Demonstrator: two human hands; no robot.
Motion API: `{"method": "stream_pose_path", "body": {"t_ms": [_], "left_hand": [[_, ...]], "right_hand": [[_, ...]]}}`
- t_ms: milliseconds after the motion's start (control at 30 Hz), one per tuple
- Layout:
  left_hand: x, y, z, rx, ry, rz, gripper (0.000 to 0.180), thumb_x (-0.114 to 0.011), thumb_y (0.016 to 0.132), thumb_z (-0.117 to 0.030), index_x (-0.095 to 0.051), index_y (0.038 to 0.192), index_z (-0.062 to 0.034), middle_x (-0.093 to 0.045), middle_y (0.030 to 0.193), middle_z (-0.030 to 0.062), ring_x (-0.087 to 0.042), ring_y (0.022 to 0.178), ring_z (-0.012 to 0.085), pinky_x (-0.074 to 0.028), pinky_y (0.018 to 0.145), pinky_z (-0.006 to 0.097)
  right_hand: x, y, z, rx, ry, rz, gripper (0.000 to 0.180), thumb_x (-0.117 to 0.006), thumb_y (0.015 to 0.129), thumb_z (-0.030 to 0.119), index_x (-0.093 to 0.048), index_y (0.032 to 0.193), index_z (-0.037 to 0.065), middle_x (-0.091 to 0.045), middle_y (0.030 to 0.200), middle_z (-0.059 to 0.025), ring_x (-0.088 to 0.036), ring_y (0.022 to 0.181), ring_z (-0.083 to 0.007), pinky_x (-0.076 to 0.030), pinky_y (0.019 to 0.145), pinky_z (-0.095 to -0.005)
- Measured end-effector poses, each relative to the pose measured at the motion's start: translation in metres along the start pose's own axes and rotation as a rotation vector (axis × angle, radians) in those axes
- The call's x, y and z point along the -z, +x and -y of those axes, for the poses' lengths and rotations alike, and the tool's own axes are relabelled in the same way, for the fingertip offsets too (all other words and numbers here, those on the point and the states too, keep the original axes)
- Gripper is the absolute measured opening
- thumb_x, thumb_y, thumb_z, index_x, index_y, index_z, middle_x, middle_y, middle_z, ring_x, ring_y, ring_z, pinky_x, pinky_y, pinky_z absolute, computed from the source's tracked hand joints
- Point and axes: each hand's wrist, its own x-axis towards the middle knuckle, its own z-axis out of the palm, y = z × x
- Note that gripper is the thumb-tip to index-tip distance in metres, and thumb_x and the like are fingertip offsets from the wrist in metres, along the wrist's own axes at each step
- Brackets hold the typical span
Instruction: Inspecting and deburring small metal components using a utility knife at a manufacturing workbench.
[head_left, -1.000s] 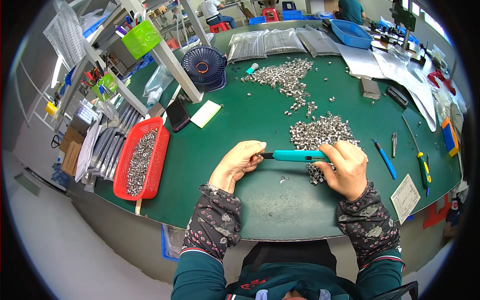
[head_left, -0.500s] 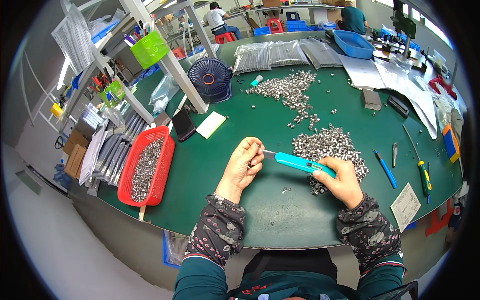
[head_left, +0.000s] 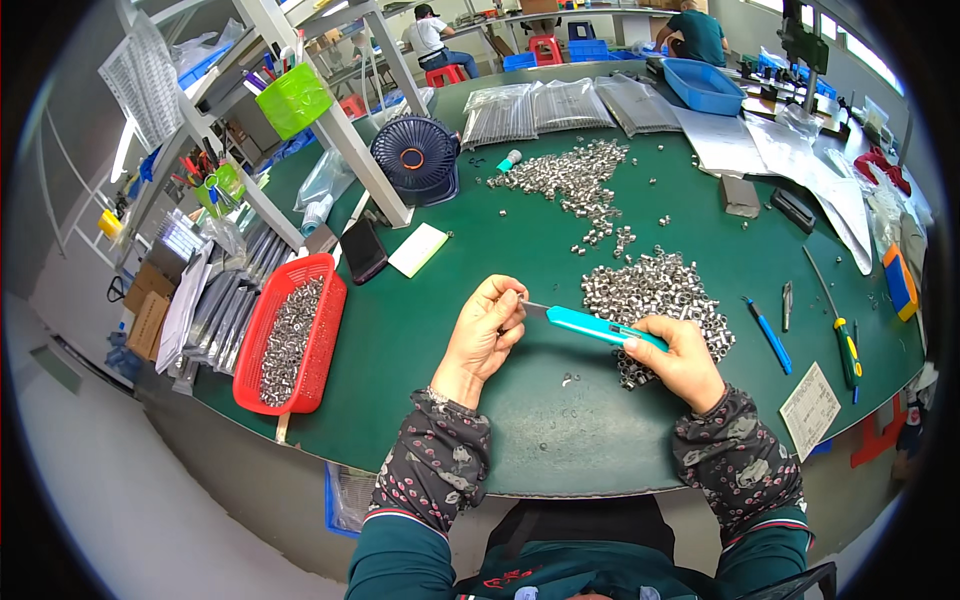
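Observation:
My right hand (head_left: 680,358) is closed around the teal handle of a utility knife (head_left: 590,325). Its blade points left and meets the fingertips of my left hand (head_left: 488,325). Those fingers pinch a small metal ring, mostly hidden by the thumb and forefinger. Just behind the knife lies a dense pile of short silver metal rings (head_left: 660,300) on the green table (head_left: 400,400). Farther back, more loose rings (head_left: 570,180) are scattered in a trail. A few tiny shavings (head_left: 568,380) sit on the tabletop below the knife.
On the left stands a red basket (head_left: 328,345) of metal rings, near a phone (head_left: 363,250), a notepad (head_left: 418,250) and a fan (head_left: 415,160). To the right lie a blue-handled tool (head_left: 770,340), a screwdriver (head_left: 847,350) and a paper slip (head_left: 810,410). Two people sit far back.
The knife and both hands keep nearly the same place, with only a slight shift of the blade at the left fingertips. The whole view has moved a little.

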Motion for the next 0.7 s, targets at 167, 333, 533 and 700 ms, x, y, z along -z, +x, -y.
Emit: {"method": "stream_pose_path", "body": {"t_ms": [167,333,533,700], "left_hand": [[-0.0052,0.0005,-0.0015,-0.033,-0.005,-0.043,0.009,-0.054,0.086,-0.01,-0.052,0.092,-0.0055,-0.049,0.081,0.0005,-0.033,0.053,0.0026,-0.024,0.037,0.014],[-0.0067,-0.0006,0.0001,-0.03,0.043,-0.041,0.009,-0.055,0.085,-0.01,-0.052,0.092,-0.0049,-0.049,0.078,-0.0009,-0.032,0.052,0.0022,-0.023,0.037,0.014],[-0.0059,-0.0002,0.0016,-0.021,0.083,-0.095,0.009,-0.056,0.084,-0.01,-0.054,0.09,-0.0027,-0.045,0.069,-0.0029,-0.031,0.049,0.0019,-0.022,0.037,0.015],[-0.0062,0.0,0.0022,0.012,0.029,-0.112,0.01,-0.056,0.085,-0.011,-0.055,0.089,-0.0022,-0.045,0.068,-0.0023,-0.032,0.05,0.0024,-0.022,0.037,0.015]], "right_hand": [[0.0014,-0.0004,-0.0005,-0.006,0.085,0.003,0.029,-0.062,0.076,0.029,-0.063,0.083,0.001,-0.057,0.058,-0.0054,-0.051,0.05,-0.0095,-0.04,0.048,-0.0255],[-0.0011,0.0002,-0.0026,0.01,0.038,0.001,0.029,-0.062,0.076,0.03,-0.063,0.083,0.002,-0.056,0.057,-0.0052,-0.051,0.051,-0.0099,-0.04,0.048,-0.026],[-0.0019,0.0002,0.0009,0.128,-0.159,-0.109,0.026,-0.063,0.074,0.027,-0.063,0.081,0.003,-0.057,0.063,-0.0083,-0.056,0.055,-0.0197,-0.041,0.05,-0.0308],[-0.006,-0.0013,0.0005,0.354,-0.303,-0.307,0.024,-0.066,0.071,0.025,-0.061,0.08,0.004,-0.056,0.068,-0.0094,-0.055,0.059,-0.0254,-0.042,0.051,-0.0334]]}}
